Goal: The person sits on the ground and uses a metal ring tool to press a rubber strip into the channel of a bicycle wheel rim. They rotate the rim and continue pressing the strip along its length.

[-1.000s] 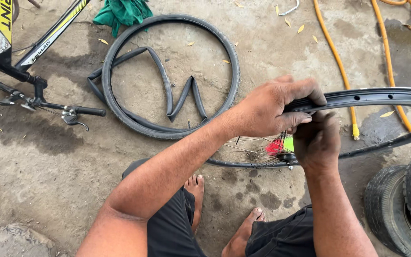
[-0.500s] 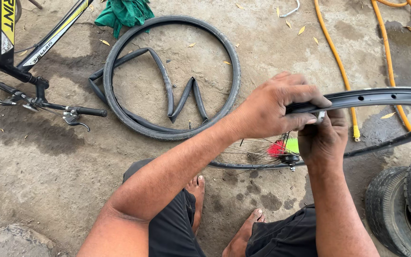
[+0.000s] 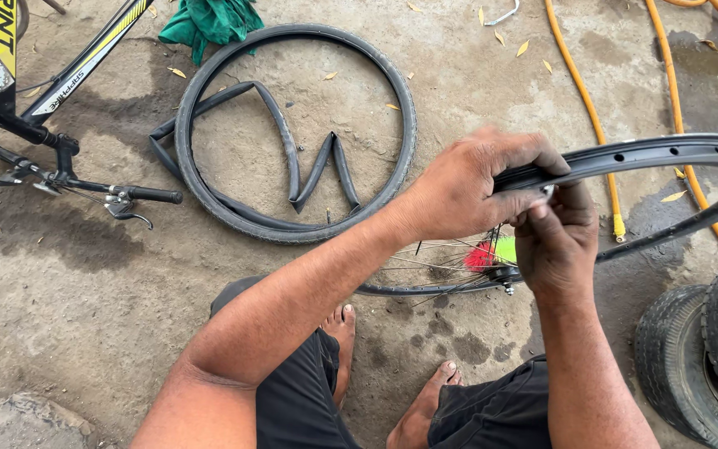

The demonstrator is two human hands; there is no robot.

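Feet: two bare feet [image 3: 413,399] on the concrete floor [image 3: 85,316], nearest the viewer, knees in dark shorts [image 3: 475,416] on either side.
Right hand [image 3: 557,245]: fingers bunched together just under the rim's near edge, pinching something small; what it is cannot be made out.
Left hand [image 3: 467,187]: clamped over the top of the wheel rim [image 3: 650,154], fingers curled round its edge, touching the right hand's fingertips.
Wheel rim: one bare black rim with holes, held upright and tilted. It runs from the hands out to the person's right, with its long sweep going left to right across the view.
Hub: one, below the hands, with thin spokes [image 3: 425,266] and a red and a green marker [image 3: 492,252] on them.
Nearer hand: both meet at the same spot on the rim; the left lies on top, the right beneath.
Small tyres [image 3: 700,357]: two, stacked at the right edge.
Tyre [image 3: 292,125]: one, flat on the floor beyond the left forearm, well apart from the rim.
Inner tube [image 3: 301,166]: one, limp and folded in zigzags inside that tyre.
Bicycle frame [image 3: 51,83]: one, lying at far left with its handlebar [image 3: 126,195] towards the tyre.
Hoses [image 3: 583,100]: two orange lengths at far right.
Green cloth [image 3: 209,21]: one, at the top.
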